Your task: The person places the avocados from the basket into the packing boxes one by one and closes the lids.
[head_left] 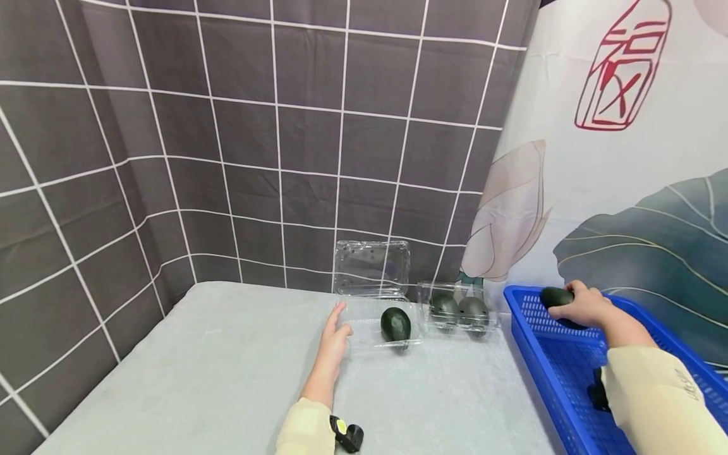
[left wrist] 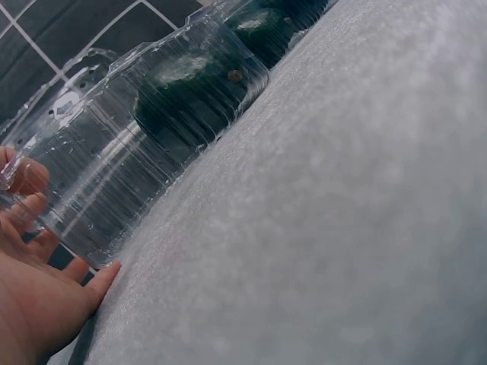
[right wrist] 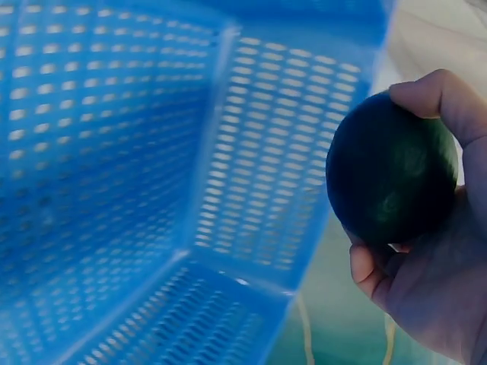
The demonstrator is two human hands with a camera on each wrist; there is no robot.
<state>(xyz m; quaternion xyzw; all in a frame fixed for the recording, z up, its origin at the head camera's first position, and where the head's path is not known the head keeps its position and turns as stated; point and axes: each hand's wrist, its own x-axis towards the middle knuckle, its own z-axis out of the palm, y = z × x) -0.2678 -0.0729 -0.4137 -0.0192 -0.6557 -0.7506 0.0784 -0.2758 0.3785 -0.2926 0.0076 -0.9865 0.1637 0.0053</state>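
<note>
My right hand (head_left: 586,306) grips a dark green avocado (right wrist: 392,169) over the far end of the blue basket (head_left: 526,351), thumb on one side and fingers on the other. My left hand (head_left: 332,341) touches the left end of a clear plastic clamshell box (head_left: 364,325), its fingers extended and spread along the wall. The box's lid (head_left: 372,268) stands raised at the back. One avocado (head_left: 395,325) lies in the right part of this box, its left part bare. In the left wrist view, a thumb (left wrist: 27,175) shows through the plastic near the rim.
Right beside the first box stands another clear box (head_left: 489,309) with two avocados (head_left: 473,313) inside. The long blue basket runs along the table's right side. A dark tiled-pattern curtain (head_left: 307,139) hangs behind the grey-white table (head_left: 227,373), and a printed white cloth (head_left: 529,95) at the right.
</note>
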